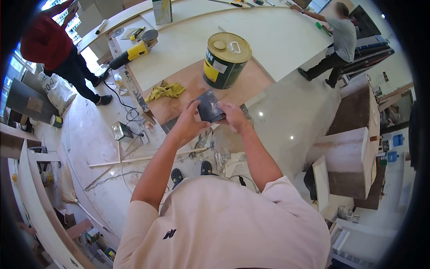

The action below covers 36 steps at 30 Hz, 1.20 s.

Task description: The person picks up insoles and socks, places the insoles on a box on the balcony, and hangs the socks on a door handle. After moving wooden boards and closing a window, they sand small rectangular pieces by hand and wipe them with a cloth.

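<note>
A dark, square piece of sandpaper (208, 106) with pale dust on its face is held up before me in both hands. My left hand (190, 121) grips its left and lower edge, thumb and fingers closed on it. On the opposite edge, my right hand (234, 117) pinches it with the thumb in front; some fingers are hidden behind. Just beyond stands a green and yellow metal can (226, 67) with a gold lid and a handle. A crumpled yellow cloth (165, 90) lies to the left of the sandpaper on the brown board (179, 107).
A yellow power tool (136, 51) rests at the table's left edge, its cord hanging to the floor. Another tin (162, 11) stands farther back. One person in red (49, 40) is at left, another in grey (340, 38) at right. Wood strips (148, 158) lie on the floor.
</note>
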Motion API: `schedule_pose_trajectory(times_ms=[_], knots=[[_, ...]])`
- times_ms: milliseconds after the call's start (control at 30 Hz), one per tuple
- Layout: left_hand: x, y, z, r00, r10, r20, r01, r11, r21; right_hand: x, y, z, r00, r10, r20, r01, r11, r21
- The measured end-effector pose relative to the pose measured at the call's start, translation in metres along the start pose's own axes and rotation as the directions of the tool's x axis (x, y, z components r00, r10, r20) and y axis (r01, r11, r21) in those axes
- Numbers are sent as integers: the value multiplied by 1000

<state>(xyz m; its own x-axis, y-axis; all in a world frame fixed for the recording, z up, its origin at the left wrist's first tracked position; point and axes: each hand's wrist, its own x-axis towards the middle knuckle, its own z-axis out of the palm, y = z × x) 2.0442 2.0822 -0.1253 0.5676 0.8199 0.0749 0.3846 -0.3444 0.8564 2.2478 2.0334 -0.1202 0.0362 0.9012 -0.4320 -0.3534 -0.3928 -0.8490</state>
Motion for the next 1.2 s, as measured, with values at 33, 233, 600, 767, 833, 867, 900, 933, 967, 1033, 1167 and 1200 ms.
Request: schedule_pose_trajectory(times_ms=[33, 233, 600, 767, 833, 867, 900, 933, 967, 1033, 1167, 1200], knots=[[-1, 2, 1, 999, -17, 46, 21, 997, -74, -9, 0, 8, 999, -16, 46, 14, 999, 41], [-11, 13, -6, 980, -158, 123, 180, 965, -191, -26, 5, 22, 942, -231, 245, 286, 932, -222], [10, -27, -30, 974, -169, -152, 131, 965, -229, -32, -12, 33, 930, -233, 283, 365, 661, -656], [24, -49, -47, 958, -281, 62, 276, 841, -464, -30, -3, 24, 948, -297, 116, 312, 787, -532], [23, -44, -54, 939, -283, 193, 341, 708, -619, -23, 7, 11, 949, -300, 98, 310, 832, -460], [21, -39, -54, 934, -292, 204, 352, 668, -656, -20, 12, 3, 949, -302, 88, 310, 852, -423], [18, -30, -53, 930, -299, 215, 361, 626, -691, -26, 7, 5, 953, -298, 59, 288, 827, -484], [17, -24, -52, 925, -306, 228, 371, 583, -723, -32, 3, 6, 955, -296, 27, 263, 799, -540], [20, -25, -50, 921, -298, 250, 385, 599, -702, -38, -1, 7, 956, -294, -6, 234, 770, -593], [26, -32, -47, 912, -284, 297, 411, 630, -659, -47, -7, 6, 953, -299, -54, 223, 808, -545], [37, -44, -43, 926, -371, 66, 267, 520, -811, -48, -2, -22, 945, -310, -107, 245, 885, -397], [42, -59, -46, 945, -327, -3, 192, 562, -805, -50, 2, -32, 943, -303, -140, 243, 911, -333]])
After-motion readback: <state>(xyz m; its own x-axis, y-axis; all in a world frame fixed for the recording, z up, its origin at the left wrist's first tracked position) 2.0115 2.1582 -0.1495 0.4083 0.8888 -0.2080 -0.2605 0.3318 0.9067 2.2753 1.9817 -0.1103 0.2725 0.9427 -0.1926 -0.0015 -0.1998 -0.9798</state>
